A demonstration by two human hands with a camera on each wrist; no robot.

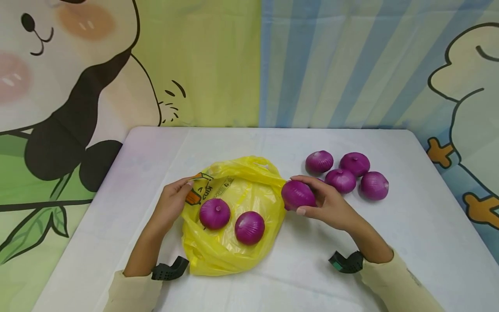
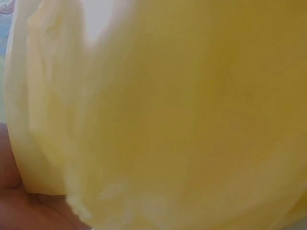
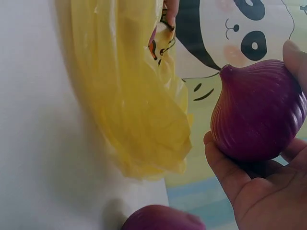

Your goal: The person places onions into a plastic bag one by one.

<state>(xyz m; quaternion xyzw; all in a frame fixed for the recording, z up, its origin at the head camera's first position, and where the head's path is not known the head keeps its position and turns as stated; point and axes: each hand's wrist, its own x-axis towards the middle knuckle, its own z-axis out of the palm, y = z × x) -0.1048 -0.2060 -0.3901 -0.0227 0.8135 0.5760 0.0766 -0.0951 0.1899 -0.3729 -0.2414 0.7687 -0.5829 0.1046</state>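
Cartoon-printed cloth [image 1: 218, 69] hangs behind your white-covered desk [image 1: 304, 281]. Your glossy, round purple onion [image 1: 297, 195] is held above the desk beside the right rim of the thin yellow plastic bag [image 1: 212, 264]; it should feel firm and slightly slippery, so grip its widest part. Your right hand [image 1: 333, 208] curls fingers and thumb round it. Your left hand [image 1: 171, 200] pinches the limp bag's left rim; two more onions [image 1: 215, 213] lie inside.

Yellow plastic bag [image 1: 230, 263]: thin, crinkled, mouth open, rim pinched in your L hand [image 1: 168, 207]. 2 purple onions [image 1: 249, 228] inside, apart. Your R hand [image 1: 334, 207] grips a glossy, ribbed onion [image 1: 297, 194] nr bag's R edge. Other onions [image 1: 341, 180] clustered R, beyond that hand.
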